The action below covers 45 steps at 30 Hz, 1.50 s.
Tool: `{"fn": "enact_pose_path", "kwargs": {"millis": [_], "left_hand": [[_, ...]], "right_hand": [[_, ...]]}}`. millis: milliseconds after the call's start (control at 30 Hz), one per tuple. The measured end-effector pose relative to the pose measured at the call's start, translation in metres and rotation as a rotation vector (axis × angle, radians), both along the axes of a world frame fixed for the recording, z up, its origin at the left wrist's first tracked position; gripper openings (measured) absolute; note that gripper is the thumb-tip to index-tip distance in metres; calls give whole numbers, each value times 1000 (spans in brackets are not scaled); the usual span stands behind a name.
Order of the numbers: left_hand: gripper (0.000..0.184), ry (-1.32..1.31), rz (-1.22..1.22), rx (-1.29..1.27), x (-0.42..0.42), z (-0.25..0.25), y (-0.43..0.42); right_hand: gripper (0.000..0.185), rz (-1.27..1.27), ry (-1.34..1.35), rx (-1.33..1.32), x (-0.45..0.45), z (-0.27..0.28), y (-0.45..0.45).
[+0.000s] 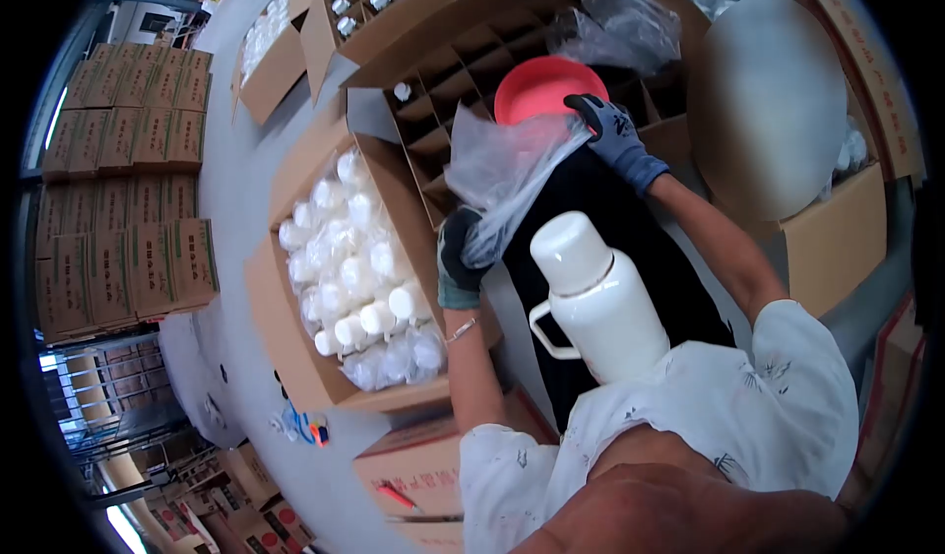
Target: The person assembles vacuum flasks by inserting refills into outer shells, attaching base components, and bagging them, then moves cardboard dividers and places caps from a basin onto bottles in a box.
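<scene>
A clear plastic bag (517, 170) is stretched between my two gloved hands, above my dark-clothed lap. My left hand (461, 259) is closed on the bag's lower left end, beside a box of wrapped white flasks. The upper right edge of the bag is pinched by my right hand (608, 135), close to a red plastic basin (541, 86). Part of the basin shows through the film. A white thermos jug (605, 303) with a cup lid and side handle leans on my lap against my shirt, touched by neither hand.
To the left stands an open carton (285, 327) of plastic-wrapped white flasks. Ahead is a large divided carton (433, 145) with crumpled plastic film (625, 32). Another open carton (837, 244) is at right. Stacked boxes (128, 268) line the far left. A red knife-like tool (399, 498) lies on a box.
</scene>
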<state>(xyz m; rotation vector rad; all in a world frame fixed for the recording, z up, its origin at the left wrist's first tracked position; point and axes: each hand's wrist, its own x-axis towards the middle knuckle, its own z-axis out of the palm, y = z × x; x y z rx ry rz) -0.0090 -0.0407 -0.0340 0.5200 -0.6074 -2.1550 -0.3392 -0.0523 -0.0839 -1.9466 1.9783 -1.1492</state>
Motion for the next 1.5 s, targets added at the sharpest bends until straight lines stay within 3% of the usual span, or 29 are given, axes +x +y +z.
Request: {"fn": "enact_pose_path", "kwargs": {"millis": [67, 100, 133, 200, 300, 400, 533, 567, 667, 733, 833, 900, 967, 1033, 1067, 1133, 1200, 1267, 1333, 1367, 1400, 1433, 1500], "left_hand": [[46, -545, 55, -416, 16, 1, 49], [48, -578, 50, -345, 11, 8, 71], [51, -659, -116, -213, 7, 26, 83], [52, -749, -97, -121, 21, 17, 102], [48, -759, -158, -248, 29, 30, 113], [45, -1061, -84, -891, 18, 59, 121], [44, -985, 195, -655, 17, 47, 148], [44, -906, 145, -484, 26, 43, 154], [37, -888, -49, -373, 34, 43, 195], [36, -1084, -168, -512, 43, 37, 241], [39, -1164, -783, -379, 26, 69, 260], [42, -894, -619, -315, 72, 57, 242], [48, -891, -198, -40, 53, 93, 205], [55, -920, -26, -198, 10, 118, 171], [55, -970, -109, -336, 20, 80, 155], [44, -1312, -338, -719, 10, 66, 143], [26, -1361, -677, -564, 3, 96, 127], [19, -1305, -799, -334, -3, 110, 125], [19, -1249, -810, -546, -5, 107, 121], [18, -1166, -763, -240, 7, 85, 118], [16, -1152, -749, -78, -8, 96, 119], [16, -1148, -772, -229, 10, 65, 106], [17, -1161, -837, -296, 15, 46, 87]], "right_hand": [[51, 26, -142, -32, 12, 34, 32], [52, 13, -67, -91, 15, 46, 49], [54, -2, 8, -150, 19, 55, 67], [57, 13, 59, -75, 22, 48, 106], [62, 73, 93, -65, 38, 66, 155], [63, 202, 83, -119, 43, 86, 181], [65, 65, 115, -27, 38, 60, 203], [65, 43, 118, -8, 36, 61, 210], [57, 114, 150, 34, 32, 55, 245], [52, 238, 186, 52, 30, 57, 266], [42, 404, 296, 126, 23, 63, 297], [38, 516, 271, 163, 16, 75, 314], [38, 549, 222, 260, 8, 72, 329], [40, 535, 168, 264, 0, 68, 344], [41, 543, 141, 205, -5, 62, 346], [45, 545, 122, 144, -16, 54, 357], [45, 631, -27, 180, -30, 66, 361], [47, 483, -61, 303, -79, 69, 366], [42, 27, -65, 399, -143, 49, 361], [43, -217, -71, 273, -180, 40, 360], [44, -525, -128, 489, -220, 31, 356], [48, -666, 143, 425, -266, 2, 358], [63, -948, 421, 695, -332, -25, 358]]}}
